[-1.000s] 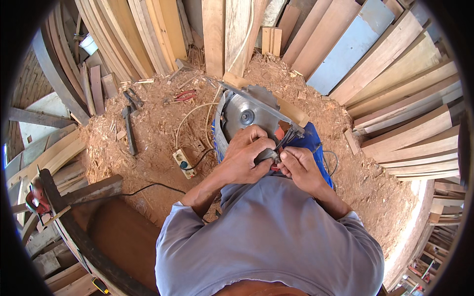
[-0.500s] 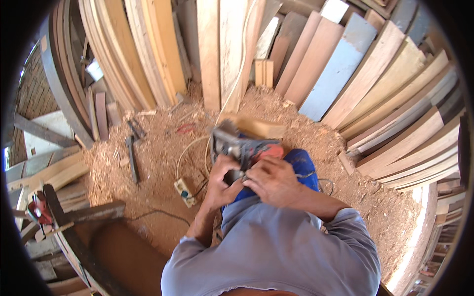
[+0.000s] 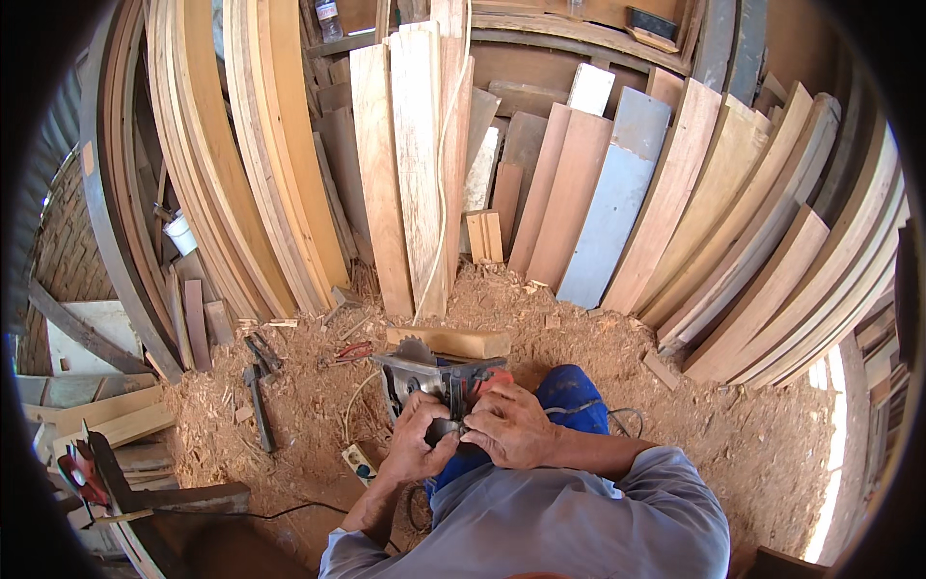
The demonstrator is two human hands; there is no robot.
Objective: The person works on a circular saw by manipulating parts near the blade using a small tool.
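Note:
A red and grey circular saw [image 3: 439, 379] is tipped up in front of my body, its toothed blade [image 3: 415, 349] showing at the far side. My left hand [image 3: 417, 444] is closed on the near side of the saw, thumb bent inward. Right beside it, my right hand [image 3: 511, 427] grips the saw near its red housing, fingers curled and meeting the left thumb. The small part between my fingertips is mostly covered. Just beyond the saw lies a short wood block [image 3: 453, 342] on the shavings. My blue-clad knee [image 3: 572, 394] is to the right of the saw.
Tall boards [image 3: 424, 174] lean along the far wall, with a blue-grey board [image 3: 612, 203] among them. Wood shavings cover the ground. A hammer-like tool [image 3: 260, 410] lies left, and a power strip [image 3: 361, 465] with cords sits near my left forearm. A red tool [image 3: 87, 473] rests far left.
The view has tilted up, so the saw and hands appear lower and more of the far wall shows. Both hands keep their hold on the saw.

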